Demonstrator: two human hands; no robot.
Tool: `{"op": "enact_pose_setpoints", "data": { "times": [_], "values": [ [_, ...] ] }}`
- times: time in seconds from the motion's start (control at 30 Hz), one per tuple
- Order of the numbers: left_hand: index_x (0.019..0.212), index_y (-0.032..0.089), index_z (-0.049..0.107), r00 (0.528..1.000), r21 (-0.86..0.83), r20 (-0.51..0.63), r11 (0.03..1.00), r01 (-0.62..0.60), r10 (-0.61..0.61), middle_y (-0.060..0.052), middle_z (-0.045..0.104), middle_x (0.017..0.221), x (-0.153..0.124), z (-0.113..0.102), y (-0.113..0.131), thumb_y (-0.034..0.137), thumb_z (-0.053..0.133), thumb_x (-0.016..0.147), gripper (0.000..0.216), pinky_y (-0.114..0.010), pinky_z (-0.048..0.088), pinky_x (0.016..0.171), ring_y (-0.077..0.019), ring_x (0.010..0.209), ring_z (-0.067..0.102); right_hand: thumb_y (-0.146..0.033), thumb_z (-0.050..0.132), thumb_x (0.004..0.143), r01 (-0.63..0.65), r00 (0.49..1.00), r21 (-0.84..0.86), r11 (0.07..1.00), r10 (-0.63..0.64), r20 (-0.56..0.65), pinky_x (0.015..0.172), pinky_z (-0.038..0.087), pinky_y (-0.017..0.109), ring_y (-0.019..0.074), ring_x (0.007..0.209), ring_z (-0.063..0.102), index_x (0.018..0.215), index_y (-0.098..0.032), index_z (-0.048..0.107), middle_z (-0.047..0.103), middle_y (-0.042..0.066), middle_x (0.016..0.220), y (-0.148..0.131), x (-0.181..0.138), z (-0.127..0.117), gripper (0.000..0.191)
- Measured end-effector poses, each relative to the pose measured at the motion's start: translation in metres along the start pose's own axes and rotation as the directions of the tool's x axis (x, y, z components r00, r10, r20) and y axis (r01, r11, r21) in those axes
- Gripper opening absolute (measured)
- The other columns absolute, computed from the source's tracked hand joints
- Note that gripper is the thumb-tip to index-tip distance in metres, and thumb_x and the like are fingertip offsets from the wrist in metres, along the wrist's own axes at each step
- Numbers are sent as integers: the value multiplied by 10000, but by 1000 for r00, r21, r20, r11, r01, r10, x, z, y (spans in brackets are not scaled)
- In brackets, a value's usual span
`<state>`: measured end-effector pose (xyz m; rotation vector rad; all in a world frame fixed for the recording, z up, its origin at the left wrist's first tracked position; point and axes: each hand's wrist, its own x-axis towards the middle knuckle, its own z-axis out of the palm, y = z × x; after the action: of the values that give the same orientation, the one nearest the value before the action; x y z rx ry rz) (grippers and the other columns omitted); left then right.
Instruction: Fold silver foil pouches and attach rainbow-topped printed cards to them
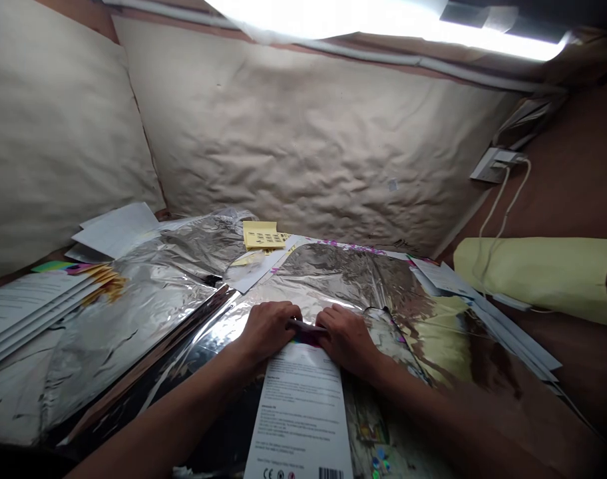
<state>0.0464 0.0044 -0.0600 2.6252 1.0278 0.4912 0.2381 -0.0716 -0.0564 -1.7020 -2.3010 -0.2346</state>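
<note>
The left hand (pixel 271 327) and right hand (pixel 347 336), fingers curled, grip the dark far end of a long, flat, white rectangular package with black print (pixel 303 406) at the near middle of a table covered in shiny silver film (pixel 328 279), right of some stacked white printed packages (pixel 31 303).

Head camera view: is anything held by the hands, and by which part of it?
The left hand and right hand hold the white printed package by its dark far end.
</note>
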Motion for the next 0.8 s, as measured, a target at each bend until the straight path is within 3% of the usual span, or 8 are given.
{"op": "enact_pose_setpoints", "data": {
  "times": [0.1, 0.17, 0.3, 0.4, 0.47, 0.53, 0.67, 0.8],
  "values": [
    [915, 285, 732, 999, 11, 23, 1000, -24, 23, -14, 707, 905, -3, -2, -1, 170, 579, 786, 231, -312, 432, 745, -234, 876, 650, -144, 608, 838, 12, 1000, -4, 1000, -12, 9, 643, 315, 285, 184, 818, 561, 832, -196, 607, 648, 22, 840, -2, -2, 1, 52],
    [1046, 314, 727, 994, -29, 63, 996, -84, 86, -16, 714, 984, -6, -8, -4, 193, 578, 813, 302, -314, 450, 809, -230, 939, 649, -164, 596, 864, 1, 1000, -5, 1000, -1, 19, 610, 301, 282, 173, 781, 571, 845, -199, 609, 642, 16, 843, -3, -4, 3, 42],
    [1388, 285, 522, 927, -359, 228, 911, -204, 298, -55, 625, 1316, -11, -24, -17, 342, 746, 734, 694, -350, 419, 1005, -276, 1176, 581, -175, 582, 889, -33, 999, 3, 999, 33, -2, 574, 297, 273, 162, 728, 592, 948, -210, 626, 644, 17, 921, -3, -9, 4, 81],
    [1404, 263, 508, 891, -486, 289, 856, -177, 349, -74, 571, 1391, -12, -29, -24, 389, 799, 699, 774, -372, 394, 1049, -311, 1249, 533, -204, 589, 895, -84, 990, 40, 996, 88, -110, 579, 329, 270, 185, 793, 619, 1129, -201, 600, 636, 62, 1067, -6, -18, 1, 233],
    [1418, 275, 490, 893, -499, 287, 850, -170, 347, -68, 564, 1399, -12, -29, -25, 372, 796, 713, 774, -372, 387, 1060, -302, 1248, 536, -272, 553, 938, -71, 986, 85, 994, 83, -142, 593, 353, 275, 188, 772, 625, 1064, -194, 629, 653, 74, 1010, -11, -25, -4, 167],
    [1430, 287, 471, 888, -502, 285, 846, -182, 360, -59, 577, 1384, -12, -28, -24, 347, 791, 722, 780, -367, 397, 1057, -291, 1227, 556, -346, 510, 972, -41, 995, 149, 988, 53, -80, 629, 386, 283, 190, 756, 636, 989, -209, 658, 680, 71, 950, -20, -32, -9, 202],
    [1437, 282, 461, 883, -441, 266, 864, -244, 386, -70, 558, 1404, -14, -27, -21, 332, 787, 728, 782, -380, 397, 1073, -297, 1261, 530, -368, 544, 950, -131, 986, 212, 968, 105, 132, 723, 437, 327, 251, 909, 663, 1109, -231, 646, 707, 75, 1069, -36, -36, -17, 233],
    [1443, 314, 445, 884, -343, 270, 896, -283, 382, -76, 494, 1470, -16, -27, -20, 309, 787, 743, 779, -429, 332, 1133, -302, 1363, 432, -357, 595, 912, -209, 967, 228, 951, 165, 196, 746, 441, 332, 253, 923, 663, 1081, -242, 643, 713, 48, 1053, -43, -32, -16, 210]
  ]
}}
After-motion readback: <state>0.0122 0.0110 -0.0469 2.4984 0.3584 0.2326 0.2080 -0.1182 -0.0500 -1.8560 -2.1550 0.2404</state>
